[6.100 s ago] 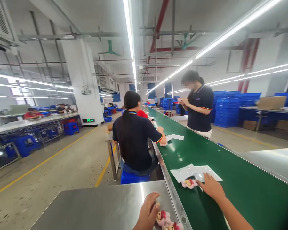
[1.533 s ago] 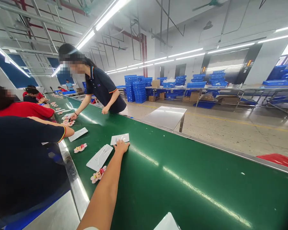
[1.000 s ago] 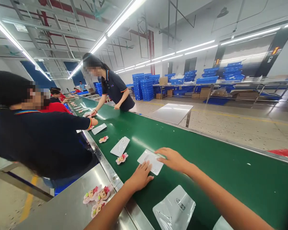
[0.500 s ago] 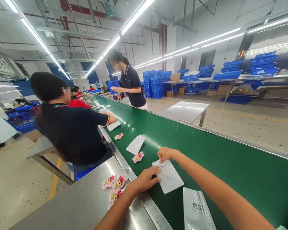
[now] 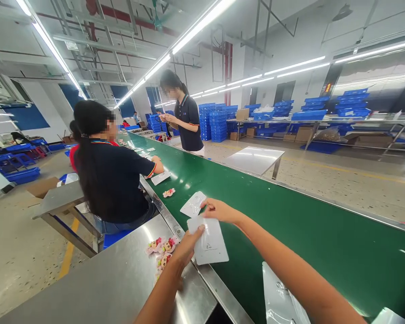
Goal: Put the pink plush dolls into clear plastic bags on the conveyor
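My left hand grips a white flat pouch by its left side, thumb across the front. The pouch is tilted up over the near edge of the green conveyor belt. At its top edge is my right hand, fingers curled in a pinch; what they hold, if anything, is hidden. Just behind lies another white pouch, partly covered by my right fingers. Several pink doll-faced charms lie on the metal table by my left forearm. One more pouch rests on the belt below my right forearm.
A metal rail runs between belt and steel table. Farther up the belt lie a pink charm and a pouch by a seated co-worker. Another person stands across the belt.
My left hand has lifted the pouch off the belt and drawn it left. My right hand has moved left along with it. The pink charm near the pouch is now out of sight.
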Demonstrator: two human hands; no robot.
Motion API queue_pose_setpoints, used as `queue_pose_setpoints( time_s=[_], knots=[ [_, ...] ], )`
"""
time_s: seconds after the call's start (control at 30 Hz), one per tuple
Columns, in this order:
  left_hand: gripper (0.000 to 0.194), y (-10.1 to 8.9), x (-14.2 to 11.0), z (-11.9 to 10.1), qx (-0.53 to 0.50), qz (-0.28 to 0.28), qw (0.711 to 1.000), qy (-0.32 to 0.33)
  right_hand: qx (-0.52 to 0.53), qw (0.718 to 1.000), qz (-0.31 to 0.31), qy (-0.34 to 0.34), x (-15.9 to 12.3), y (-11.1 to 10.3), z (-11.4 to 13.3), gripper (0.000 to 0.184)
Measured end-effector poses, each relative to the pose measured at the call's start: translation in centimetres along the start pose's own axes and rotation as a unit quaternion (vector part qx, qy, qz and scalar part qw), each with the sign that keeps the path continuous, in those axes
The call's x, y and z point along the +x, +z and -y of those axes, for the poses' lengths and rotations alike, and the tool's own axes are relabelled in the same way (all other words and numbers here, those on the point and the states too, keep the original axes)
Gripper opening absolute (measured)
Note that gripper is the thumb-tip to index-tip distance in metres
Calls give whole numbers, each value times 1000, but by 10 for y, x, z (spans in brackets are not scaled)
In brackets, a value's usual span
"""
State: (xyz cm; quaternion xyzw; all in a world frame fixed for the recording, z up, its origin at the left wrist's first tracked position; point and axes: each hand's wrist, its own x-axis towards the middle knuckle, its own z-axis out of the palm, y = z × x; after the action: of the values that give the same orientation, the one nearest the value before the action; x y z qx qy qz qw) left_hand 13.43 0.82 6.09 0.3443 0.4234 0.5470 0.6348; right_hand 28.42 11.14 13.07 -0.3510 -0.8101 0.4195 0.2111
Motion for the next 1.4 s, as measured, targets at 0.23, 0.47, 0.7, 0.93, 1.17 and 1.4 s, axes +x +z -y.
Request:
queue_pose_setpoints(
  time_s=[0.23, 0.47, 0.7, 0.93, 1.17, 1.4],
  knots=[
    [47, -33, -28, 3, 0, -113, 993, 13, -34, 982, -20, 184, 31, 42, -36, 38],
    [44, -15, -38, 15, 75, -52, 995, 46, -89, 984, -125, 94, 8, 35, -16, 23],
    [38, 8, -38, 19, 171, -26, 981, 84, -37, 991, -120, -36, -60, -10, 32, 32],
    [40, 32, -43, 29, 159, 105, 978, 79, -133, 991, -21, -17, -94, -6, 45, 24],
    [47, 46, -38, 24, 152, 85, 979, 109, -258, 954, -104, -109, -119, 17, 35, 28],
    [32, 60, -32, 30, 302, 149, 926, 172, -240, 969, -22, -61, -145, 11, 25, 35]
  ],
)
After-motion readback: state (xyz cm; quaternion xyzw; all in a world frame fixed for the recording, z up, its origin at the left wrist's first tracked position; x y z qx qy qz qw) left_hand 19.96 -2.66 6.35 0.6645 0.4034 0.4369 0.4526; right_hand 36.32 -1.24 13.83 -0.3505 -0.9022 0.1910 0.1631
